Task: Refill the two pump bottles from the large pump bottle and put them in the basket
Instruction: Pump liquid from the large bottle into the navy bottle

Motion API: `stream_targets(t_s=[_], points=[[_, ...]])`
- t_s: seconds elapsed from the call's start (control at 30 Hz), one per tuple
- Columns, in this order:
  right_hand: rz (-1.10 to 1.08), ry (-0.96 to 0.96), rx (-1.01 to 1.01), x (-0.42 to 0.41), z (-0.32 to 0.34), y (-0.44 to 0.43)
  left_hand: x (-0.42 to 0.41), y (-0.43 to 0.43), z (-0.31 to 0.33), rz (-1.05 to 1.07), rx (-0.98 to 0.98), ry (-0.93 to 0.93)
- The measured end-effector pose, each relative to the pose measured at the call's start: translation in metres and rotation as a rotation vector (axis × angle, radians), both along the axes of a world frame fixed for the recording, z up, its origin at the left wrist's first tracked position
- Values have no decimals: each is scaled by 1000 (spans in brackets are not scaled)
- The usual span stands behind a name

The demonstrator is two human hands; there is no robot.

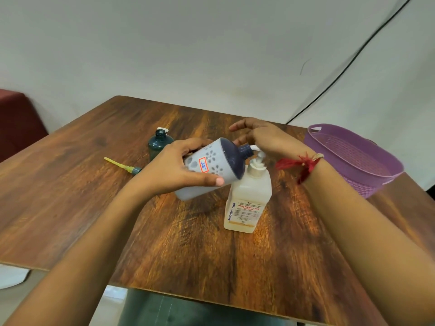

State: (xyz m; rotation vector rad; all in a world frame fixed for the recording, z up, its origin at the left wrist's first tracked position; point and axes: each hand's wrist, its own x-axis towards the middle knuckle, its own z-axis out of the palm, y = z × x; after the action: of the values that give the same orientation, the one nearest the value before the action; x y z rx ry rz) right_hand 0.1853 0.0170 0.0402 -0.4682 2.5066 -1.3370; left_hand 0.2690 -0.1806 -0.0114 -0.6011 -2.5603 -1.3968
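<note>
My left hand grips a grey bottle with a flower pattern and a dark blue top, tilted so its open neck meets the white nozzle of the large pump bottle. That large bottle stands upright at the table's middle, holding pale liquid. My right hand rests on top of its pump head, fingers spread and relaxed. A small dark teal bottle stands uncapped behind my left hand. Its pump with a yellow tube lies on the table to the left. The purple basket sits at the right.
The wooden table has bare room in front and on the left. A black cable runs down the wall behind the basket. A dark red seat stands at the far left.
</note>
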Motion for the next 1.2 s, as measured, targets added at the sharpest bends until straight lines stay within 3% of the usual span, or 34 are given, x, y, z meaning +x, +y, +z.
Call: stream_targets(t_s=[0.27,0.5,0.63,0.9,1.1,1.2], points=[[-49,-17,-48,3,-15,1,0,3,-7,-8,30,-12],[11,27,76,5,4,-6,-3,0,4,-15,1,-19],[-75,2,8,5,-9,-1,-3,3,3,-24,-8,-28],[-55,159,131,5,1,-1,-1,3,4,-11,26,-41],[-117,48,-68,8,-10,-1,-2,6,2,-16,9,-51],[-121,30,-66,8,-13,0,-3,6,3,-20,-3,-50]])
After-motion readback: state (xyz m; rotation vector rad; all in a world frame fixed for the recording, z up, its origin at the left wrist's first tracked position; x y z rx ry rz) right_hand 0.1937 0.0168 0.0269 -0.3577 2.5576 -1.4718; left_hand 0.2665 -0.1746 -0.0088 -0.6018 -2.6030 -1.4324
